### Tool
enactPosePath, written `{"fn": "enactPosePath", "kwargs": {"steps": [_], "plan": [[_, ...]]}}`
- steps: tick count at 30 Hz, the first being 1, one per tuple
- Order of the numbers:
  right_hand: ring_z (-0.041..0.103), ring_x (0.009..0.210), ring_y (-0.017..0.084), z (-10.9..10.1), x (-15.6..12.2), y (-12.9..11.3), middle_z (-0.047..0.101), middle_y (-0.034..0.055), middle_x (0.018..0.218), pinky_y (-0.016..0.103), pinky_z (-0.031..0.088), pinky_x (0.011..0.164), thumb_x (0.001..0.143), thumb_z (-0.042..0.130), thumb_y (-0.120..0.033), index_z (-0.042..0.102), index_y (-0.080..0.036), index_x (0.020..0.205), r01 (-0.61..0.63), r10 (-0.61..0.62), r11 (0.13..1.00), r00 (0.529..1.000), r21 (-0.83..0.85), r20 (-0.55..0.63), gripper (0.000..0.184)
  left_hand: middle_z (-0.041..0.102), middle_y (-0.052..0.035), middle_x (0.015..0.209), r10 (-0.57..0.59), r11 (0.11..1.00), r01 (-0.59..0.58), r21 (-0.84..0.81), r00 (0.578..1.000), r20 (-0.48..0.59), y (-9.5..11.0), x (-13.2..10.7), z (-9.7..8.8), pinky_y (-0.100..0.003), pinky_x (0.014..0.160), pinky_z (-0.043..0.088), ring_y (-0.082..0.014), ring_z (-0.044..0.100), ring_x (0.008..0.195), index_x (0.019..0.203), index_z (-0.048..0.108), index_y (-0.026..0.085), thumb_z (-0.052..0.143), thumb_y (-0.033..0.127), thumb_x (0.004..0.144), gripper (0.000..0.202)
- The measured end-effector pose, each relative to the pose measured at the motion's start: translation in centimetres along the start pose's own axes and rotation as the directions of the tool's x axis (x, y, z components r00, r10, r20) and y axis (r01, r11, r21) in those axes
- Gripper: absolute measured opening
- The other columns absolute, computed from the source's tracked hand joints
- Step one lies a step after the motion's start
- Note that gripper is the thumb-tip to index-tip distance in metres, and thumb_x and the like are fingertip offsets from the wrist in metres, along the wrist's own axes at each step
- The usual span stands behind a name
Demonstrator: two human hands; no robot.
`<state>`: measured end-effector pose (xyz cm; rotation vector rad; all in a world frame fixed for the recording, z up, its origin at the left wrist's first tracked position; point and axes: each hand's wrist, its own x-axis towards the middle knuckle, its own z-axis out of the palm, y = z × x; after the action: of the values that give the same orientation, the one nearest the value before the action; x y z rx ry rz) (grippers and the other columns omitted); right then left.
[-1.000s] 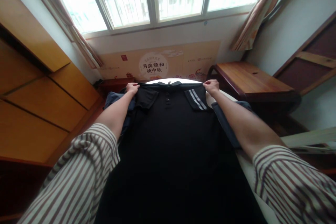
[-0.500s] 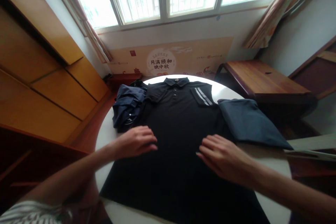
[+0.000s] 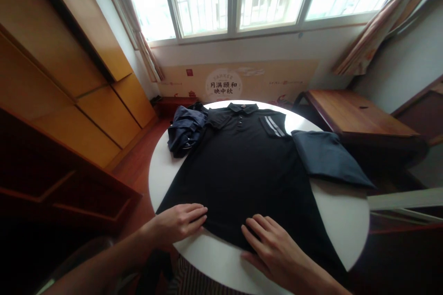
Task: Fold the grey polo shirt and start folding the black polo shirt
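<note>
from the head camera, a black polo shirt (image 3: pixel 242 179) lies flat and face up on a round white table (image 3: pixel 339 212), collar toward 12 o'clock and hem toward 6. the left hand (image 3: pixel 176 225) sits at about 7 o'clock, open and palm down, its fingers lying together across the hem with nothing pinched. the right hand (image 3: pixel 273 252) sits at about 5 o'clock, also open, its fingers (image 3: pixel 258 230) slightly spread and pressing flat on the lower shirt, with no fold of cloth gathered in them. a bunched dark blue sleeve (image 3: pixel 185 131) lies at the shirt's shoulder toward 10 o'clock, and a flatter folded dark blue sleeve (image 3: pixel 327 156) lies out toward 3 o'clock. beyond the table, a wooden side table (image 3: pixel 360 117) stands at 2 o'clock, orange wooden cabinets (image 3: pixel 104 115) line 9 to 10 o'clock, and a barred window (image 3: pixel 238 0) fills 12 o'clock above a printed wall poster (image 3: pixel 235 84).
</note>
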<state>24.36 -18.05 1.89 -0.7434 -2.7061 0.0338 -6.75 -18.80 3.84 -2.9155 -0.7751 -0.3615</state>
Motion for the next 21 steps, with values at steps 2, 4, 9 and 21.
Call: {"fn": "enactPosePath", "kwargs": {"steps": [2, 4, 9, 21], "plan": [[0.058, 0.094, 0.027, 0.2, 0.1, -0.6, 0.067, 0.0102, 0.105, 0.040, 0.047, 0.078, 0.087, 0.066, -0.043, 0.064, -0.013, 0.113, 0.023, -0.023, 1.000, 1.000, -0.011, -0.005, 0.039, 0.069, -0.0124, 0.117, 0.019, 0.999, -0.020, 0.029, 1.000, 0.012, 0.4, 0.1, 0.0, -0.033, 0.093, 0.057, -0.0211, 0.065, 0.107, 0.109, 0.068, 0.009, 0.055, 0.014, 0.095, 0.019], [0.058, 0.089, 0.024, 0.3, 0.4, -1.1, 0.067, 0.0083, 0.099, 0.038, 0.045, 0.075, 0.087, 0.067, -0.033, 0.064, -0.013, 0.109, 0.051, -0.051, 0.998, 0.999, -0.048, 0.001, 0.030, 0.070, -0.0114, 0.115, 0.031, 0.999, -0.031, 0.025, 0.999, 0.020, 0.6, 0.1, -0.1, -0.032, 0.091, 0.057, -0.0200, 0.066, 0.105, 0.108, 0.068, 0.011, 0.055, 0.015, 0.095, 0.018], [0.056, 0.084, 0.022, 0.3, 1.1, -1.8, 0.063, 0.0049, 0.092, 0.037, 0.041, 0.072, 0.087, 0.066, -0.028, 0.064, -0.013, 0.104, 0.071, -0.067, 0.995, 0.997, -0.074, 0.046, 0.022, 0.068, -0.0138, 0.118, 0.016, 1.000, -0.016, -0.009, 0.999, 0.036, 0.8, -0.3, -0.2, -0.033, 0.089, 0.057, -0.0222, 0.064, 0.108, 0.116, 0.065, 0.010, 0.062, 0.025, 0.093, 0.028], [0.053, 0.078, 0.020, 0.8, 3.1, -2.4, 0.060, 0.0042, 0.089, 0.036, 0.035, 0.064, 0.092, 0.057, -0.020, 0.060, -0.015, 0.097, 0.142, -0.130, 0.986, 0.981, -0.081, 0.140, 0.008, 0.068, -0.0140, 0.119, 0.064, 0.997, -0.065, 0.047, 0.998, 0.029, 1.1, -0.9, 0.3, -0.033, 0.087, 0.059, -0.0236, 0.064, 0.108, 0.116, 0.065, 0.007, 0.053, 0.007, 0.092, 0.027]]}}
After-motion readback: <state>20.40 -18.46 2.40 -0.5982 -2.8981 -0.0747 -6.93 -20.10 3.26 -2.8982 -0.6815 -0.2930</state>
